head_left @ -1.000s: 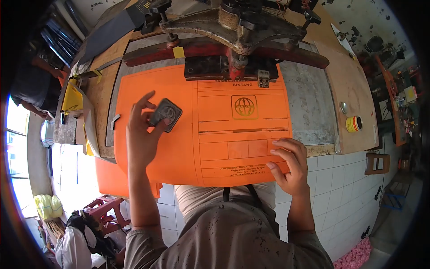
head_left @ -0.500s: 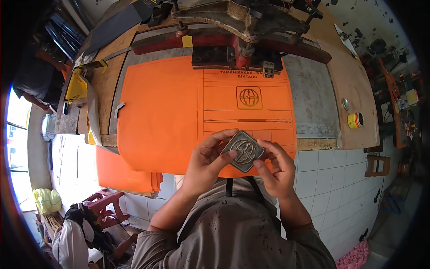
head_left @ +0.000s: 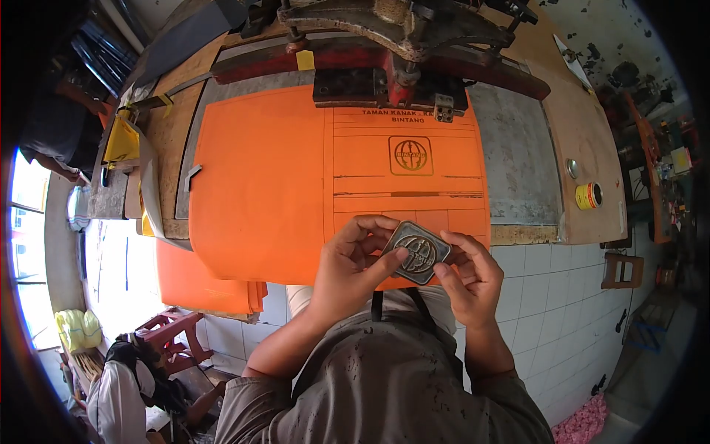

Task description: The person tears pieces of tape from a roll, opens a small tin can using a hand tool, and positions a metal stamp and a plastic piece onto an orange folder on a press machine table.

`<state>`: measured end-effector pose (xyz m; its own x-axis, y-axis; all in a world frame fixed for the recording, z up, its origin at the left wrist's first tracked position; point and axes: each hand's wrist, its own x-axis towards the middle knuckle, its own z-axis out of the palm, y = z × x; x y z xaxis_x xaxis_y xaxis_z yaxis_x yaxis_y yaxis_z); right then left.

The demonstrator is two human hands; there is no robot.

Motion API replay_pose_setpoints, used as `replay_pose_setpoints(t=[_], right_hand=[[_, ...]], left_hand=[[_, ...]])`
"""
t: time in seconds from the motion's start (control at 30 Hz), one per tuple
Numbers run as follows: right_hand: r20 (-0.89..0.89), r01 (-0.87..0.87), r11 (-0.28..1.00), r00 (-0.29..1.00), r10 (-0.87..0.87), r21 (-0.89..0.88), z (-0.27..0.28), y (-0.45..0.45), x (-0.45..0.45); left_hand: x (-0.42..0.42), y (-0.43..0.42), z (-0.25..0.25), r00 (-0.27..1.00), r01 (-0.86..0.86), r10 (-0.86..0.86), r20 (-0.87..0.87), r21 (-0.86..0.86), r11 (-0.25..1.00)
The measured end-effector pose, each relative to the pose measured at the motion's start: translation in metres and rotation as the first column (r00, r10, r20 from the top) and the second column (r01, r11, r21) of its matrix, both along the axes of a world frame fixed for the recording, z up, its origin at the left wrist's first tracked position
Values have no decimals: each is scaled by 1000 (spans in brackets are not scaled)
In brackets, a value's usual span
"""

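Between my two hands is a square metal stamping die (head_left: pixel 416 260) with rounded corners and a raised globe emblem. My left hand (head_left: pixel 353 268) grips its left side, thumb lying on the face. At the right edge, my right hand (head_left: pixel 473 280) pinches it with thumb and fingertips. The die is tilted and held above the near edge of an orange card sheet (head_left: pixel 259 177). That sheet carries printed lines, lettering and a similar globe emblem (head_left: pixel 410 155). Over its far edge sits the dark block of a press (head_left: pixel 347 90).
A red bar (head_left: pixel 259 66) of the press crosses the worktable. To the right stand a small yellow tin (head_left: pixel 588 196) and a round lid (head_left: pixel 572 168). More orange sheets (head_left: pixel 207 277) lie lower left, above a red stool (head_left: pixel 174 337). Another person (head_left: pixel 59 126) is at far left.
Both hands have shifted a little to the right with the die, which has turned slightly. The camera view has moved slightly; the sheet and press otherwise look the same.
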<state>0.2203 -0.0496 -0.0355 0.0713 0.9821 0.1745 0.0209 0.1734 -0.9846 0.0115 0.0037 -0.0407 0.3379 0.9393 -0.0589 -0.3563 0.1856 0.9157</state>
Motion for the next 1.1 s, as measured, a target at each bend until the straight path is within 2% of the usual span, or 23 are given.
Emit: replay_pose_setpoints(t=[0.1, 0.2, 0.3, 0.4, 0.47, 0.57, 0.6, 0.67, 0.77, 0.83, 0.87, 0.93, 1.0, 1.03, 1.1], right_hand=[[53, -3, 999, 999, 1, 36, -2, 0, 3], [22, -17, 1000, 1000, 17, 3, 1, -3, 6], [-20, -34, 999, 999, 33, -22, 9, -7, 10], [-11, -27, 1000, 1000, 27, -16, 13, -13, 15], [-11, -1, 999, 1000, 0, -49, 16, -21, 22], [129, 40, 998, 991, -46, 49, 12, -36, 51], [140, 137, 987, 979, -147, 79, 10, -45, 63], [80, 296, 949, 949, -305, 105, 14, -66, 98], [243, 417, 909, 883, -402, -12, 26, -91, 137], [548, 500, 862, 698, -461, 88, 26, -100, 142], [673, 524, 840, 572, -468, 139, 26, -105, 144], [640, 552, 829, 607, -471, 87, 24, -118, 145], [565, 565, 824, 668, -484, 38, 17, -126, 140], [482, 583, 812, 705, -520, 22, 13, -127, 136], [471, 581, 812, 703, -533, 53, 6, -131, 136]], left_hand=[[-2, -1, 5, 992, -24, 25, -121, 5, 1000], [0, -5, 4, 996, -91, 91, -4, -41, 995], [-5, -7, 3, 999, 14, -11, 30, -84, 996], [-4, -14, 8, 998, 20, -9, 64, -163, 986], [1, -24, 4, 998, 47, -44, 34, -112, 993], [12, -39, 6, 985, 155, -163, -62, -120, 981], [17, -45, 7, 970, 206, -221, -100, -135, 969], [35, -54, -10, 892, 421, -427, -151, -69, 904], [78, -64, -46, 601, 774, -755, -263, -41, 631], [111, -72, -62, 762, 641, -512, -397, 346, 686], [123, -73, -66, 774, 626, -504, -383, 339, 703], [148, -71, -63, 797, 595, -488, -355, 324, 735], [169, -61, -53, 746, 651, -644, -170, -15, 759], [176, -60, -49, 752, 640, -625, -210, 6, 769], [186, -56, -52, 682, 697, -696, -224, -90, 711]])
